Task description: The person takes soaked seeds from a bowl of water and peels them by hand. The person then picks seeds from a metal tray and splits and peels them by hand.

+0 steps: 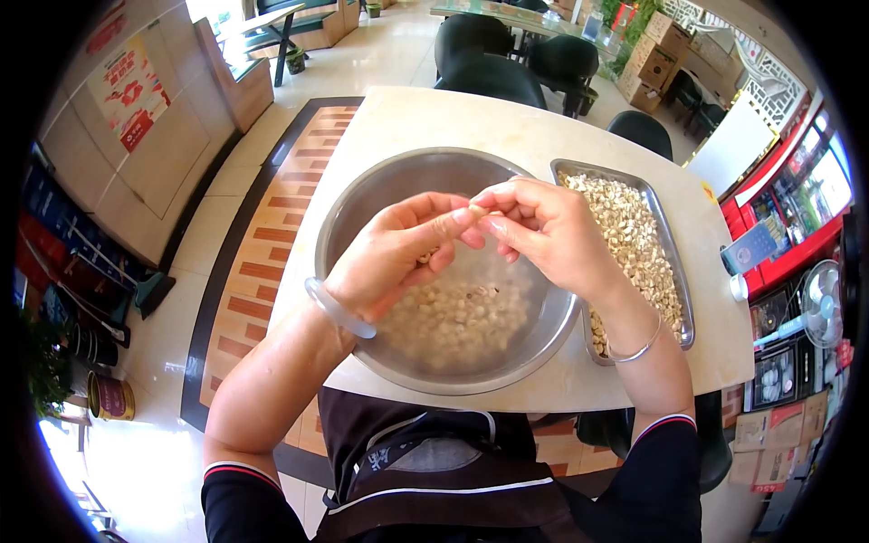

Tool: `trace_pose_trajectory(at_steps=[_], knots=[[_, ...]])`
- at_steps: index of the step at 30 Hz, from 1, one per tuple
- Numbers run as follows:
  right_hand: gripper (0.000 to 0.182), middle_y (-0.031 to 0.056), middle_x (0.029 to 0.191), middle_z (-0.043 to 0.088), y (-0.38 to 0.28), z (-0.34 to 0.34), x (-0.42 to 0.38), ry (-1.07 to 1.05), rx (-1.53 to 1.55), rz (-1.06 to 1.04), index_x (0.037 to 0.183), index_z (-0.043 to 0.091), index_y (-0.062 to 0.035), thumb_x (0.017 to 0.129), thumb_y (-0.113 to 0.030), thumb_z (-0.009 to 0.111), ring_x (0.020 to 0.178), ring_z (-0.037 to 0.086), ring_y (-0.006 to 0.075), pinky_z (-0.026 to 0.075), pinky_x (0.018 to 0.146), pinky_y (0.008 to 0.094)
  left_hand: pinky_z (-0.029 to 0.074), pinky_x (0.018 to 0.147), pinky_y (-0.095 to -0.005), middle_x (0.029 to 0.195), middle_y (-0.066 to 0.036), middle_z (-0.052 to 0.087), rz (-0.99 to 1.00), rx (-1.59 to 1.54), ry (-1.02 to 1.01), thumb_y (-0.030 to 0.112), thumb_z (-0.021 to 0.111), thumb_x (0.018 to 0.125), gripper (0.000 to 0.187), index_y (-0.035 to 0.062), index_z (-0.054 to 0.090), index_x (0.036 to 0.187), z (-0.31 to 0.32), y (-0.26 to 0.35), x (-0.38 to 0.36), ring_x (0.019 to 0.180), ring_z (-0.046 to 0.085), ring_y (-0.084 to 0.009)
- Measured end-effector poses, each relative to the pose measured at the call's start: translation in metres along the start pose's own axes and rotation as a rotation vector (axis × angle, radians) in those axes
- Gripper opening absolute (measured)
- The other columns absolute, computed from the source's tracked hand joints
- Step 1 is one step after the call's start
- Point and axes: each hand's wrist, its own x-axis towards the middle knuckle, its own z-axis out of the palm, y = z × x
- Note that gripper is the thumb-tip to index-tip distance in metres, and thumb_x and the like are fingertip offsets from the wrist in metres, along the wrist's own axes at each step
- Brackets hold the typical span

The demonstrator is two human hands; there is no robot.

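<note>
Both hands meet over a wide steel bowl (339,217), fingertips pinched together. Between them is a small pale piece that looks like a lotus seed (484,211). My left hand (403,244) grips it between thumb and forefinger, and its curled fingers hold another pale seed (424,258) in the palm. From the other side, my right hand (543,226) pinches the same small piece with thumb and fingers. Below, many pale seeds (466,321) lie under cloudy water in the bowl. To the right, a rectangular metal tray (685,299) holds a thick layer of pale split seeds (629,235).
The bowl and tray stand on a cream-coloured table (407,113). Dark chairs (561,63) stand beyond its far edge, and another chair (640,133) is near the far right. Cardboard boxes (654,59) are stacked at the back right. A broom (149,290) leans at left.
</note>
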Motion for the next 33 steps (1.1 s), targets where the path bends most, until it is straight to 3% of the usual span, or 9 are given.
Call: trace_pose_trajectory(at_steps=[1, 4, 5, 11, 14, 26, 29, 32, 33], knots=[[0.015, 0.0053, 0.084, 0.067, 0.0, 0.001, -0.001, 0.056, -0.136, -0.102, 0.102, 0.067, 0.001, 0.088, -0.004, 0.065, 0.067, 0.062, 0.0097, 0.051, 0.06, 0.0232, 0.028, 0.048, -0.015, 0.084, 0.0, 0.056, -0.013, 0.004, -0.008, 0.022, 0.056, 0.098, 0.026, -0.0005, 0.057, 0.111, -0.002, -0.002, 0.002, 0.062, 0.039, -0.0013], [0.017, 0.0084, 0.083, 0.066, 0.009, 0.003, -0.002, 0.147, -0.435, -0.503, 0.101, 0.068, 0.0005, 0.085, -0.006, 0.069, 0.065, 0.063, 0.0158, 0.051, 0.059, 0.0265, 0.027, 0.047, -0.0151, 0.081, 0.001, 0.055, -0.043, -0.013, -0.053, 0.023, 0.056, 0.098, 0.023, 0.0006, 0.06, 0.1, -0.007, -0.002, 0.001, 0.059, 0.038, -0.0012], [0.019, 0.01, 0.083, 0.065, 0.007, 0.004, -0.004, 0.13, -0.36, -0.437, 0.101, 0.068, -0.0001, 0.083, -0.007, 0.071, 0.066, 0.064, 0.0212, 0.051, 0.059, 0.0293, 0.027, 0.047, -0.0152, 0.08, 0.001, 0.055, -0.042, -0.036, -0.048, 0.023, 0.056, 0.098, 0.022, 0.001, 0.06, 0.098, -0.006, -0.001, 0.001, 0.058, 0.038, -0.0012], [0.02, 0.01, 0.084, 0.065, 0.008, 0.001, -0.002, 0.133, -0.442, -0.467, 0.102, 0.069, -0.0013, 0.082, -0.006, 0.07, 0.069, 0.065, 0.0231, 0.052, 0.06, 0.0307, 0.028, 0.046, -0.016, 0.078, 0.001, 0.054, -0.019, -0.027, -0.041, 0.023, 0.057, 0.097, 0.022, 0.0011, 0.061, 0.096, -0.008, -0.006, 0.002, 0.057, 0.038, -0.001], [0.02, 0.0096, 0.084, 0.065, 0.01, 0.005, -0.001, 0.174, -0.557, -0.643, 0.101, 0.069, -0.0017, 0.081, -0.005, 0.071, 0.069, 0.065, 0.0233, 0.052, 0.06, 0.0308, 0.029, 0.046, -0.0164, 0.077, 0.001, 0.054, -0.01, 0.007, 0.01, 0.022, 0.059, 0.096, 0.023, -0.0006, 0.062, 0.097, -0.003, -0.003, 0.0, 0.058, 0.04, -0.0014], [0.016, 0.0071, 0.078, 0.066, 0.017, 0.002, -0.007, 0.028, -0.315, -0.423, 0.097, 0.07, -0.0019, 0.081, -0.001, 0.069, 0.063, 0.064, 0.015, 0.051, 0.057, 0.0252, 0.028, 0.044, -0.0189, 0.067, 0.0, 0.054, 0.001, 0.232, 0.054, 0.017, 0.062, 0.091, 0.021, -0.004, 0.065, 0.089, 0.004, -0.002, -0.002, 0.051, 0.04, -0.0029], [0.013, 0.0055, 0.078, 0.066, 0.015, 0.001, -0.011, -0.002, -0.063, -0.229, 0.096, 0.07, -0.0002, 0.083, -0.001, 0.068, 0.063, 0.063, 0.0103, 0.052, 0.056, 0.0221, 0.028, 0.044, -0.0191, 0.068, 0.0, 0.054, -0.012, 0.187, 0.027, 0.017, 0.061, 0.092, 0.022, -0.005, 0.065, 0.092, 0.003, -0.001, -0.002, 0.05, 0.04, -0.0029], [0.014, 0.005, 0.08, 0.066, 0.014, -0.012, -0.021, 0.102, -0.008, -0.178, 0.098, 0.07, 0.0008, 0.085, -0.001, 0.067, 0.066, 0.063, 0.0073, 0.053, 0.056, 0.0197, 0.027, 0.044, -0.0183, 0.072, 0.0, 0.055, -0.047, 0.121, 0.011, 0.017, 0.059, 0.093, 0.024, -0.0059, 0.063, 0.1, 0.002, -0.001, -0.001, 0.05, 0.038, -0.0026], [0.014, 0.0054, 0.081, 0.066, 0.016, -0.023, -0.025, 0.237, -0.047, -0.155, 0.099, 0.07, 0.0005, 0.086, -0.002, 0.067, 0.066, 0.063, 0.0076, 0.053, 0.058, 0.0201, 0.027, 0.043, -0.0178, 0.074, 0.0, 0.055, -0.059, 0.083, 0.013, 0.017, 0.059, 0.093, 0.025, -0.0061, 0.062, 0.102, 0.001, 0.0, -0.001, 0.05, 0.038, -0.0024]])
